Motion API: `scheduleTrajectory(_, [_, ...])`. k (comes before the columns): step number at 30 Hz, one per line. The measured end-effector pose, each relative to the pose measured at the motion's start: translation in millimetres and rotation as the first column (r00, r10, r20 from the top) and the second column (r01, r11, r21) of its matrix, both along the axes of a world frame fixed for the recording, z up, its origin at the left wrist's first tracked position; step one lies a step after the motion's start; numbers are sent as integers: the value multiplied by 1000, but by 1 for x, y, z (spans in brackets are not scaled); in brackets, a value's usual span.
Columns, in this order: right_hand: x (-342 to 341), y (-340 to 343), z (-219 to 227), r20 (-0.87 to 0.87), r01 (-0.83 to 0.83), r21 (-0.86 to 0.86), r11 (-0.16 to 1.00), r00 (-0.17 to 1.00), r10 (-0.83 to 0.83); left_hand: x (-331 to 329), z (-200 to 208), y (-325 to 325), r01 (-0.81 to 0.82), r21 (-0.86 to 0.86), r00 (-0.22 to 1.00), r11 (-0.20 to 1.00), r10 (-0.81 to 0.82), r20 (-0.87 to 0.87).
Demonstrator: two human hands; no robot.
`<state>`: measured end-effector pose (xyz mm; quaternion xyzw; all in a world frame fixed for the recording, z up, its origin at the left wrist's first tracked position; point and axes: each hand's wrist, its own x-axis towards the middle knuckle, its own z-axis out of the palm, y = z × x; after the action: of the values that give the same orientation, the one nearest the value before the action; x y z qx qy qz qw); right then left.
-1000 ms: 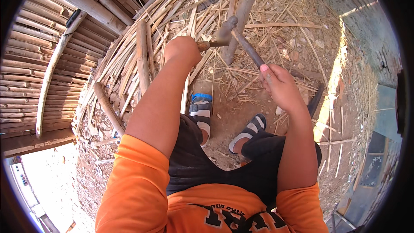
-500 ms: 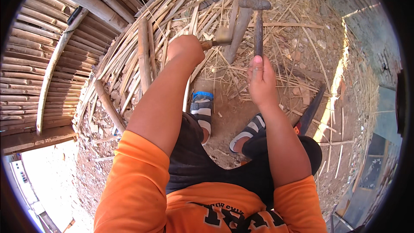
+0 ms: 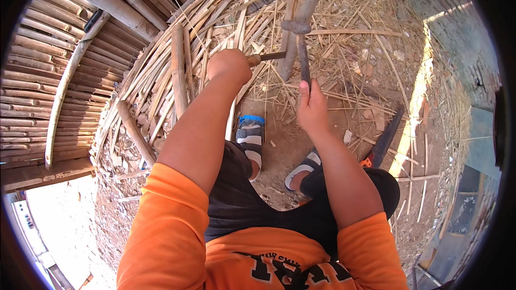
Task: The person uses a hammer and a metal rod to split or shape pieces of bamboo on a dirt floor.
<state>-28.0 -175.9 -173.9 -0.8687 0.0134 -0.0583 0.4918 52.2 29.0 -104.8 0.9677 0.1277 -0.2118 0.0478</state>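
Right hand [image 3: 313, 108]: you are closing your grip around the dark handle of a hammer [image 3: 299, 48] — its head is sitting crosswise against the upright bamboo pole [image 3: 307, 5].
What has changed: a second ago that handle was slanting across in front of you; now it is standing nearly straight up from your fist, with the head up against the pole.
What that means: I am judging this as the strike end of a swing — the blow is landing on or right beside the pole, so the work on it is under way rather than finished.
Left hand [image 3: 230, 65]: you are wrapping it tightly around a short wooden handle [image 3: 253, 59], and a dark blade or shank [image 3: 273, 56] is running from it toward the pole. It is sitting in much the same place as a second ago.
Where the pole is: straight ahead of you, rising from the ground between both hands and running out of view at the top.
Your feet: two grey sandals [image 3: 251, 139] are resting on the bare dirt [image 3: 279, 156] below the hands.
Around you: split bamboo strips [image 3: 161, 75] are fanning out on your left, stacked canes [image 3: 32, 75] are lying beyond them, and straw litter [image 3: 365, 48] is covering the ground on your right. A long dark blade with an orange handle [image 3: 382, 140] is lying by your right knee.
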Motion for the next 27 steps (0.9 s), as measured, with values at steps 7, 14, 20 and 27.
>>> scheduleTrajectory(7, [-1,20,26,15,-144,-46,988,989,145,-9,1,-6,32,11,999,999,-31,-34])
scheduleTrajectory(14, [-7,2,-12,-58,-77,-108,991,996,71,2,-2,-7,11,-34,1000,999,-12,-20])
scheduleTrajectory(20, [1,10,-1,-5,-103,105,989,995,104,-1,-6,-8,45,10,999,999,-45,-5])
scheduleTrajectory(27, [-10,-5,-32,-218,-103,-178,979,974,63,5,-8,-5,-8,-51,1000,999,8,2])
